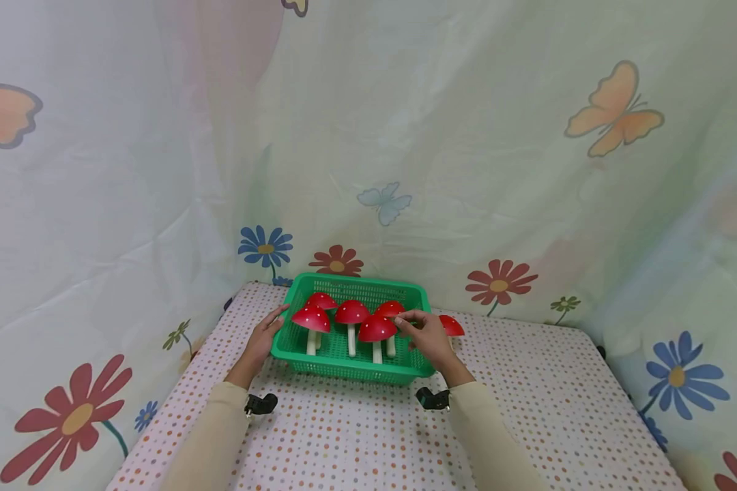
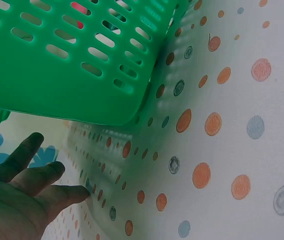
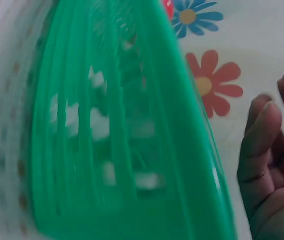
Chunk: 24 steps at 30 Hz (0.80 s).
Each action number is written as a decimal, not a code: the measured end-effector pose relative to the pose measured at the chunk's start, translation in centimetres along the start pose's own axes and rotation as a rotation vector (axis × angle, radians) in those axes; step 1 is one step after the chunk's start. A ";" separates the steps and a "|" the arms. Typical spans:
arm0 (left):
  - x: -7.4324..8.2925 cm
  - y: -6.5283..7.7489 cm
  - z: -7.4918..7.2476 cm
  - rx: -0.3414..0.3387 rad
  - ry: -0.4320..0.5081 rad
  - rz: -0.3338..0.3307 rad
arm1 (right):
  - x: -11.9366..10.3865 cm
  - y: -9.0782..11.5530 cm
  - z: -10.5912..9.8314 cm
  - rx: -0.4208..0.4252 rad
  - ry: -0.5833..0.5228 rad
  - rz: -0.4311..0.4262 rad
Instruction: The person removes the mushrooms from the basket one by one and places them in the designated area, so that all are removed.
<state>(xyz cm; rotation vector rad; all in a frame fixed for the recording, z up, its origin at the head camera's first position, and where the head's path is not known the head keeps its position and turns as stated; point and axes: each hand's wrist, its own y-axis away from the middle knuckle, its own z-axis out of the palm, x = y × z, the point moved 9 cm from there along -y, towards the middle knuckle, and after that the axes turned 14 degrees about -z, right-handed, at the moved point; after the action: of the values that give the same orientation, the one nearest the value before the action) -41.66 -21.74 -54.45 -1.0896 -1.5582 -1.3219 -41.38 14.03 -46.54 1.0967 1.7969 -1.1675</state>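
A green plastic basket (image 1: 344, 369) holds several toy mushrooms with red, white-dotted caps and pale stems. My left hand (image 1: 261, 344) is at the basket's left rim; in the left wrist view its fingers (image 2: 49, 175) are spread beside the basket's corner. Over the basket's right side hangs my right hand (image 1: 431, 339), its fingertips close to the cap of the front right mushroom (image 1: 377, 329). The right wrist view shows the right hand's fingers (image 3: 262, 130) loosely bent, with a gap and no mushroom between them. Another mushroom (image 1: 452, 325) stands right of the basket, partly behind the right hand.
The table (image 1: 350, 436) wears a white cloth with coloured dots. Behind it and along both sides hangs a pale curtain (image 1: 467, 204) printed with flowers and butterflies. The basket stands near the table's back edge, close to the curtain.
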 end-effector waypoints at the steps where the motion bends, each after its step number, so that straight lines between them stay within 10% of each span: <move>1: 0.0 0.0 0.0 -0.002 0.001 -0.002 | 0.3 -0.2 0.3 0.017 -0.016 0.020; 10: -0.2 -0.1 -0.1 -0.029 0.003 -0.018 | 2.8 -0.7 1.9 0.184 0.037 0.121; 24: -0.3 -0.2 -0.2 -0.027 0.030 -0.025 | 3.5 -1.0 2.9 0.069 0.240 0.165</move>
<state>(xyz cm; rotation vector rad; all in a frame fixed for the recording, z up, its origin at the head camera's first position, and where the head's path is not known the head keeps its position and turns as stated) -41.79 -21.98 -54.75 -1.0646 -1.5407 -1.3733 -43.24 11.99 -50.26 1.4492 1.8135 -1.0417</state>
